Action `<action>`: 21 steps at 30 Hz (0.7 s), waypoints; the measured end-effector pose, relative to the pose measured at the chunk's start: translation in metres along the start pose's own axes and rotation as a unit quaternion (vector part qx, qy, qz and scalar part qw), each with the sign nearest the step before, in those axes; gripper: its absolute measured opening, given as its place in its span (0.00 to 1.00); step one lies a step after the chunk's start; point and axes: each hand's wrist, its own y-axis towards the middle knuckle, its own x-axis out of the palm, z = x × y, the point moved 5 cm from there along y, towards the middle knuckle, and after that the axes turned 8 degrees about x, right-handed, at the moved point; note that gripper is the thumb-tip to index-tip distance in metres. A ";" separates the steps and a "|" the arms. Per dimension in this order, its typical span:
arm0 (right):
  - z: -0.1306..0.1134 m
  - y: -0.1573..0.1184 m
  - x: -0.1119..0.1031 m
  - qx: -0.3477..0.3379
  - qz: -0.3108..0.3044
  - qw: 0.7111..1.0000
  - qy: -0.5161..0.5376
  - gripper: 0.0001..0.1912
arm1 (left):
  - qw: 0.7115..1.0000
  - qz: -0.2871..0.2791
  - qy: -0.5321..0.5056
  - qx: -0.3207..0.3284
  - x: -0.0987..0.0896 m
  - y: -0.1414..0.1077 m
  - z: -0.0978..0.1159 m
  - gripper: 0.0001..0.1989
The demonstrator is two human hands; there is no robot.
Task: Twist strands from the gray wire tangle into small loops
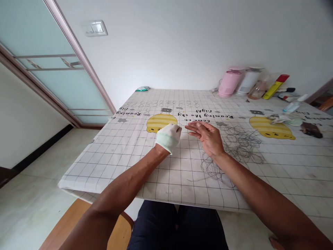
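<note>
My left hand [170, 135], in a white knitted glove with a pale green cuff, is closed above the table near a printed yellow bear. A faint piece of thin wire [181, 125] shows at its fingertips. Bare and facing it, my right hand [208, 136] has its fingers stretched out, with a small gap between the two hands. Beneath and beyond my right wrist lies a loose tangle of thin grey wire [240, 144]. Several small looped wire shapes [161, 103] lie in a row toward the back of the table.
A checked cloth covers the table [117, 170]. At the back right stand a pink cylinder-shaped device [230, 83], a white one [248, 81], a bottle [257, 90] and a yellow-red can [275, 86]. Another glove [288, 119] lies at right, and a green packet [142, 89] at the back left.
</note>
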 end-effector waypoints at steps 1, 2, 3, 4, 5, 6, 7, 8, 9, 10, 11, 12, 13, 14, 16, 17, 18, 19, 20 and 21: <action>0.000 0.001 -0.001 0.002 0.001 1.000 0.001 0.17 | 1.000 0.000 0.004 0.004 0.000 0.000 -0.001 0.15; 0.001 0.001 -0.002 0.005 0.002 1.000 0.002 0.17 | 1.000 0.000 0.007 0.008 0.000 0.000 -0.001 0.16; 0.001 0.002 -0.003 0.008 0.002 1.000 0.004 0.17 | 1.000 0.001 0.008 0.012 0.001 0.001 -0.002 0.16; 0.001 0.002 -0.003 0.009 0.003 1.000 0.007 0.16 | 1.000 0.003 0.005 0.014 0.000 0.001 -0.002 0.16; 0.001 0.002 -0.003 0.010 0.004 1.000 0.010 0.16 | 1.000 0.007 -0.002 0.015 -0.001 0.001 -0.001 0.15; 0.001 0.002 -0.004 0.010 0.006 1.000 0.013 0.16 | 1.000 0.015 -0.012 0.015 -0.003 0.001 0.000 0.13; 0.000 0.002 -0.004 0.009 0.008 1.000 0.017 0.16 | 0.999 0.028 -0.026 0.012 -0.006 0.001 0.001 0.11; -0.002 0.002 -0.005 0.008 0.009 1.000 0.020 0.17 | 0.998 0.047 -0.043 0.005 -0.012 0.001 0.003 0.09; -0.003 0.002 -0.006 0.007 0.011 1.000 0.025 0.17 | 0.996 0.068 -0.063 -0.008 -0.018 0.001 0.004 0.08; -0.005 0.003 -0.007 0.006 0.015 0.999 0.031 0.17 | 0.992 0.090 -0.084 -0.029 -0.025 0.001 0.004 0.08; -0.007 0.004 -0.009 0.005 0.021 0.999 0.038 0.17 | 0.987 0.106 -0.109 -0.060 -0.031 0.001 0.003 0.11; -0.009 0.005 -0.012 0.004 0.027 0.999 0.045 0.17 | 0.979 0.110 -0.142 -0.096 -0.035 0.001 0.001 0.16; -0.011 0.006 -0.015 0.004 0.034 0.998 0.053 0.16 | 0.969 0.095 -0.184 -0.137 -0.037 0.001 -0.001 0.21; -0.013 0.008 -0.018 0.003 0.040 0.997 0.063 0.16 | 0.954 0.059 -0.234 -0.177 -0.034 0.000 -0.003 0.25; -0.014 0.010 -0.023 0.006 0.045 0.995 0.084 0.15 | 0.907 -0.037 -0.346 -0.238 -0.021 -0.002 -0.001 0.27; -0.014 0.011 -0.024 0.009 0.043 0.995 0.094 0.14 | 0.878 -0.078 -0.400 -0.251 -0.014 -0.003 0.002 0.25; -0.014 0.012 -0.025 0.012 0.041 0.994 0.102 0.14 | 0.851 -0.102 -0.447 -0.255 -0.008 -0.003 0.005 0.22; -0.013 0.012 -0.025 0.016 0.039 0.993 0.108 0.14 | 0.829 -0.107 -0.487 -0.253 -0.003 -0.003 0.009 0.18; -0.012 0.012 -0.023 0.021 0.036 0.993 0.111 0.13 | 0.812 -0.097 -0.519 -0.250 0.000 -0.002 0.011 0.15; -0.010 0.011 -0.021 0.027 0.033 0.993 0.111 0.13 | 0.799 -0.081 -0.544 -0.244 0.002 -0.002 0.012 0.14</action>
